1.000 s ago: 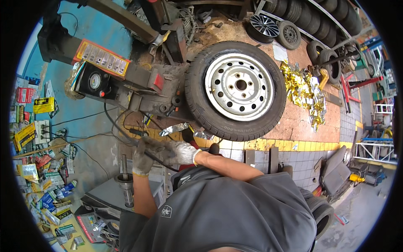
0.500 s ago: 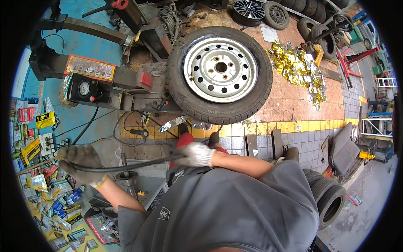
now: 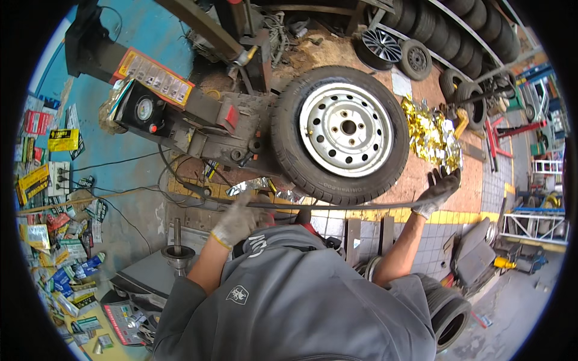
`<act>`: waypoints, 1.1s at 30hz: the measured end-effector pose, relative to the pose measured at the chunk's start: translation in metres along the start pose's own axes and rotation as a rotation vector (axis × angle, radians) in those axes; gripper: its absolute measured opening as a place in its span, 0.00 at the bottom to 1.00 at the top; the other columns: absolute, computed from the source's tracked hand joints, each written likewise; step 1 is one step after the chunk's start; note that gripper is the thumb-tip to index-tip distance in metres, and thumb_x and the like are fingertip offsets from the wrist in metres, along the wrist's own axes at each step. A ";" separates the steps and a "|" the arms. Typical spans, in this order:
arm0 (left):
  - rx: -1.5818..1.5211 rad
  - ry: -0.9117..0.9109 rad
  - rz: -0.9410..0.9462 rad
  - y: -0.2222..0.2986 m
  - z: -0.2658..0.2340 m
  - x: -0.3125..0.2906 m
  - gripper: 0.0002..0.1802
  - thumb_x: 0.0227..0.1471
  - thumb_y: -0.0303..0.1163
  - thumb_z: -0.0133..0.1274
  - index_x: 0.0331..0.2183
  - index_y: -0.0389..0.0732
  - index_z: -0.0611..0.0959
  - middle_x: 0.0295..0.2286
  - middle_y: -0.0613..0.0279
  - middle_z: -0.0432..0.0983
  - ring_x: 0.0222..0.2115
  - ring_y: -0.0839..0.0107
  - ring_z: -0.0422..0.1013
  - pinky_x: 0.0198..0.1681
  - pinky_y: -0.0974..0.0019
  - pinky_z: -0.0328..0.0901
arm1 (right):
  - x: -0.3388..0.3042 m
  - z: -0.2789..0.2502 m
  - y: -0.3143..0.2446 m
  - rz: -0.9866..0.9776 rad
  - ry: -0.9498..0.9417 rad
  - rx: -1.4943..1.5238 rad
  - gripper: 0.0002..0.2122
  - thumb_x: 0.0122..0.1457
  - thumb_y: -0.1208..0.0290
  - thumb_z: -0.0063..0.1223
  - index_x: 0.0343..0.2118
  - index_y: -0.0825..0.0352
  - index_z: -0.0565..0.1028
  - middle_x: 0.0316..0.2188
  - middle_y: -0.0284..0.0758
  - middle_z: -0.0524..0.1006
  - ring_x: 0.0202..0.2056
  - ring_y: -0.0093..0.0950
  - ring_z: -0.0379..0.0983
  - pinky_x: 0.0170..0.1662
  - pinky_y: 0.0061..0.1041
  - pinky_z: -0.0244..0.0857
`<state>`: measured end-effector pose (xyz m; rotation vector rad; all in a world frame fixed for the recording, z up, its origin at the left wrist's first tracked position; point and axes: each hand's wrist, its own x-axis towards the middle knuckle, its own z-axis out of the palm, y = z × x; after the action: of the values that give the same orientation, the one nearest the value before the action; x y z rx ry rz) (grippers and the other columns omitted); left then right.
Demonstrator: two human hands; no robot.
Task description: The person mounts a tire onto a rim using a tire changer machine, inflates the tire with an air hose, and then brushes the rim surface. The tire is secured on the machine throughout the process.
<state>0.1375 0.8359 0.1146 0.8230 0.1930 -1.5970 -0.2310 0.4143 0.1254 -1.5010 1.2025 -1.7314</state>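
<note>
A long, slender black bar [image 3: 337,207], shaped like a tyre lever, lies level across the front of my body, on the near side of the wheel. Blurred by motion, my left hand [image 3: 236,219] has its grey glove around the bar's left part. At the other end my right hand [image 3: 438,191] is turned up, its gloved fingers stretched out, with the bar meeting the palm near the wrist. Just beyond the bar rests a tyre [image 3: 289,144] mounted on a silver steel rim [image 3: 328,123], outer side up, beside the tyre changer.
The tyre changer [image 3: 198,111], with a pressure gauge [image 3: 144,109], stands at left. Crumpled gold foil [image 3: 430,135] lies beyond my right hand. A metal cone on a shaft [image 3: 177,256] is near my left elbow. Stacked tyres [image 3: 448,313] are at lower right; small packets [image 3: 66,265] cover the left side.
My right hand has swung far to the right and its fingers have opened out. My left hand has come in from the left. The bar has shifted right with them.
</note>
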 end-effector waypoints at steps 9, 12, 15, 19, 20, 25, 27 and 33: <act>0.529 0.740 0.162 0.041 -0.229 -0.030 0.40 0.73 0.64 0.36 0.57 0.37 0.81 0.44 0.52 0.86 0.33 0.62 0.82 0.39 0.57 0.74 | -0.091 0.162 -0.048 0.912 -0.507 0.450 0.34 0.70 0.31 0.43 0.59 0.61 0.75 0.22 0.23 0.63 0.24 0.21 0.60 0.28 0.23 0.61; 0.365 0.823 0.229 0.067 -0.267 -0.045 0.36 0.74 0.59 0.37 0.57 0.37 0.80 0.44 0.52 0.85 0.32 0.63 0.81 0.33 0.60 0.73 | -0.126 0.192 -0.023 1.032 -0.747 0.349 0.29 0.72 0.38 0.45 0.59 0.61 0.76 0.28 0.28 0.73 0.26 0.23 0.69 0.29 0.29 0.69; 0.232 0.893 0.322 0.083 -0.302 -0.050 0.34 0.74 0.57 0.40 0.53 0.35 0.83 0.40 0.54 0.87 0.31 0.63 0.83 0.28 0.61 0.73 | -0.150 0.215 0.022 1.011 -0.881 0.145 0.25 0.73 0.46 0.46 0.55 0.65 0.79 0.23 0.26 0.72 0.21 0.19 0.65 0.25 0.22 0.61; 0.243 0.962 0.552 0.111 -0.306 -0.052 0.27 0.74 0.49 0.45 0.56 0.36 0.80 0.42 0.51 0.86 0.33 0.63 0.82 0.32 0.61 0.74 | -0.162 0.239 0.046 0.612 -0.994 -0.181 0.22 0.73 0.54 0.45 0.49 0.71 0.81 0.27 0.30 0.80 0.23 0.21 0.69 0.24 0.22 0.61; 0.306 1.005 0.554 0.118 -0.308 -0.051 0.27 0.74 0.48 0.45 0.57 0.35 0.79 0.43 0.51 0.85 0.36 0.62 0.82 0.35 0.61 0.74 | -0.164 0.239 0.064 0.450 -1.052 -0.243 0.22 0.74 0.55 0.44 0.49 0.72 0.81 0.30 0.33 0.82 0.26 0.23 0.74 0.25 0.23 0.65; 0.621 1.221 0.564 0.155 -0.370 -0.061 0.30 0.74 0.47 0.45 0.63 0.33 0.74 0.52 0.47 0.81 0.50 0.57 0.78 0.52 0.60 0.71 | -0.166 0.252 0.116 -0.300 -1.244 -0.509 0.16 0.70 0.61 0.47 0.48 0.68 0.79 0.35 0.40 0.81 0.35 0.32 0.78 0.33 0.31 0.70; 0.728 1.207 0.574 0.186 -0.338 -0.057 0.35 0.73 0.49 0.45 0.69 0.35 0.68 0.68 0.46 0.65 0.68 0.52 0.63 0.68 0.55 0.60 | -0.157 0.248 0.115 -0.081 -1.302 -0.543 0.10 0.66 0.64 0.51 0.44 0.63 0.78 0.37 0.39 0.78 0.41 0.39 0.76 0.44 0.38 0.68; 1.068 1.218 1.146 0.217 -0.260 -0.029 0.38 0.67 0.58 0.54 0.62 0.35 0.78 0.56 0.42 0.78 0.56 0.53 0.75 0.58 0.55 0.69 | -0.151 0.266 0.124 0.178 -1.363 -0.881 0.14 0.69 0.65 0.48 0.53 0.62 0.77 0.48 0.46 0.78 0.51 0.37 0.76 0.51 0.41 0.67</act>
<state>0.4384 0.9569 0.0128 2.1367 -0.2986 0.1606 0.0409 0.4150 -0.0613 -2.2547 1.1655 0.2564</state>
